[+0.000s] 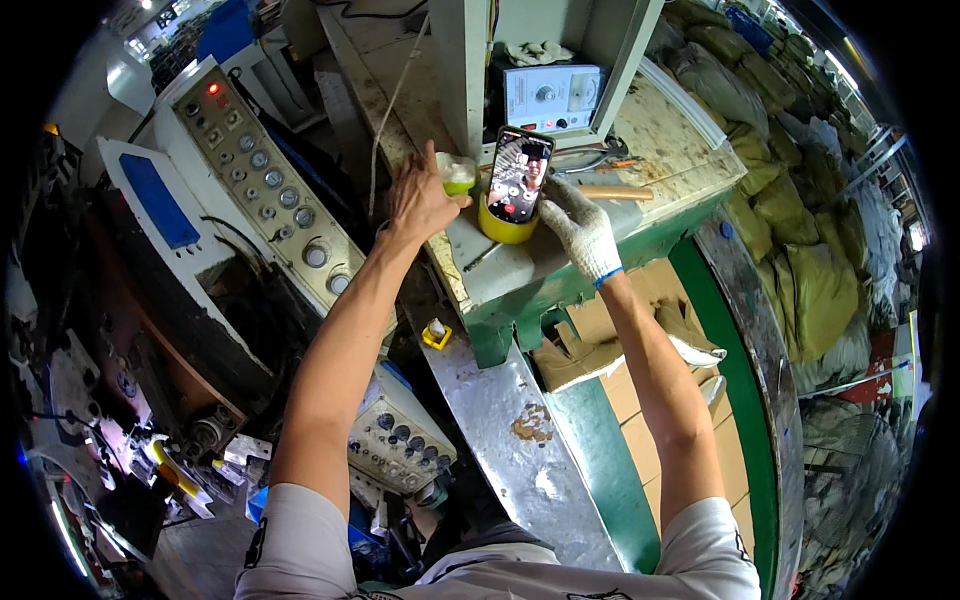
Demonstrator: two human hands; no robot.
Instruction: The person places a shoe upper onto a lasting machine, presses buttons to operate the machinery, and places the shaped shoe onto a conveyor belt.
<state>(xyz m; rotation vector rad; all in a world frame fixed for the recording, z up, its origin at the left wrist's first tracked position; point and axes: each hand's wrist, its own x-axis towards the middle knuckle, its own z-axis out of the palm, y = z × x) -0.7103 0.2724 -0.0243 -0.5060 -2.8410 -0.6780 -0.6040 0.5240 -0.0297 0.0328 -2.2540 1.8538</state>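
Observation:
A smartphone point(519, 176) with a lit video-call screen leans upright on a yellow roll point(507, 228) on the worktop. My right hand point(583, 228), in a white knit glove with a blue cuff edge, grips the phone's lower right side; part of the fingers is hidden behind it. My bare left hand point(417, 198) is open to the left of the phone, index finger pointing away and thumb stretched toward the roll. Just beyond that thumb sits a small lime-green container point(460, 186) with whitish stuff on top. I cannot tell whether the left hand touches it.
Behind the phone, a metal cabinet point(456, 75) houses a meter box point(552, 97). Pliers point(590, 160) lie at its foot. Control panels with knobs point(262, 170) stand at left. Cardboard point(640, 440) lies below the worktop point(690, 150); stacked sacks point(815, 285) fill the right.

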